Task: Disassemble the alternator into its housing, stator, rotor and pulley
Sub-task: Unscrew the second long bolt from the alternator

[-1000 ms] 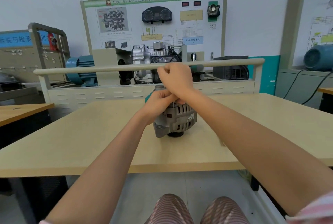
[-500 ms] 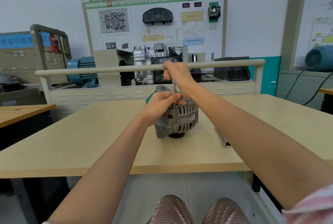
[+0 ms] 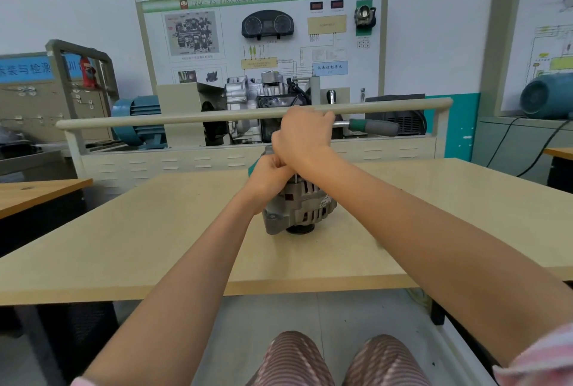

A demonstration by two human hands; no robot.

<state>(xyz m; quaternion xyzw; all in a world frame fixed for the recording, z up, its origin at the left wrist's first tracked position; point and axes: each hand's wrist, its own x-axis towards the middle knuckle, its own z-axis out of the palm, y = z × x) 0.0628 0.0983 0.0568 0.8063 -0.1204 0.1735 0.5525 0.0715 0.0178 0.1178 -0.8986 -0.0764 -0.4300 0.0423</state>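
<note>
The alternator (image 3: pixel 299 207) is standing on the bench (image 3: pixel 155 230), pulley end down. The left hand (image 3: pixel 269 175) is curling closed against its top, steadying it. The right hand (image 3: pixel 302 134) is gripping a ratchet wrench (image 3: pixel 369 126) above it, fingers wrapped tight, green handle sticking out rightward.

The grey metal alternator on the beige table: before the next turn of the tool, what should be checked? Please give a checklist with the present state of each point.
1. Grey metal alternator stands on the beige table, away from the edges: ok.
2. Left hand steadies the alternator's top: ok.
3. Right hand grips the green-handled ratchet: ok.
4. Tool seated on the fastener: cannot tell, hands hide it.
5. Handle has free space to swing: ok.
6. Housing already split: not ok, it is whole.
</note>
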